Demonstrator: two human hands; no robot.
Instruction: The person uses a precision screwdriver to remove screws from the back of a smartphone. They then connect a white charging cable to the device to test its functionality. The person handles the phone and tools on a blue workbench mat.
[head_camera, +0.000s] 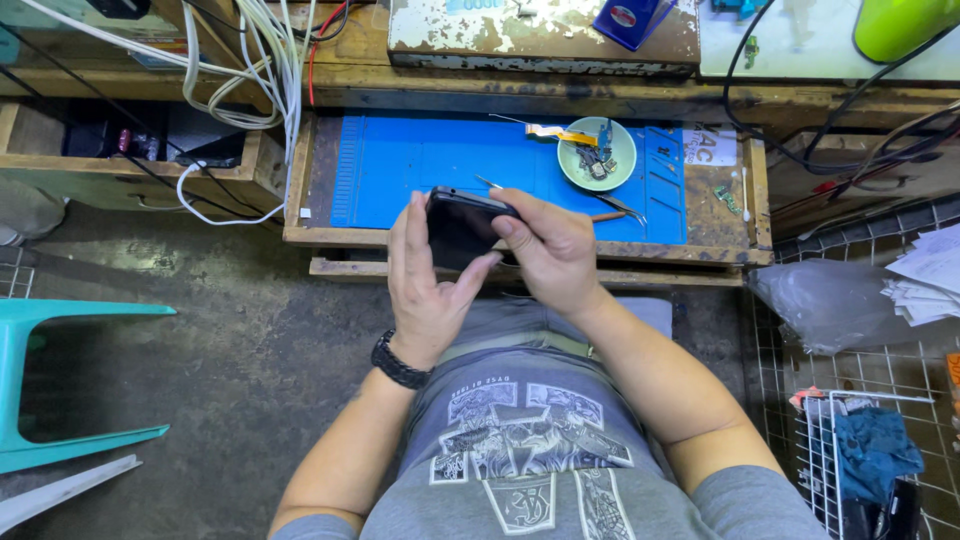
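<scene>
Dark, glossy slab-shaped phone (462, 228) tilted above blue mat (420, 165), clasped by left hand (425, 275) from below, right hand (552, 245) fingers closed on its edge.

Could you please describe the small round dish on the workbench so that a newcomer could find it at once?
Start at the blue mat covering the wooden pull-out tray in front of the person. Near its far right corner sits the pale green dish, round and shallow, holding small dark parts, with an orange ribbon strip hanging over its rim. Nothing else on the mat is round.

Black phone (462, 228), blue mat (420, 165)
</scene>
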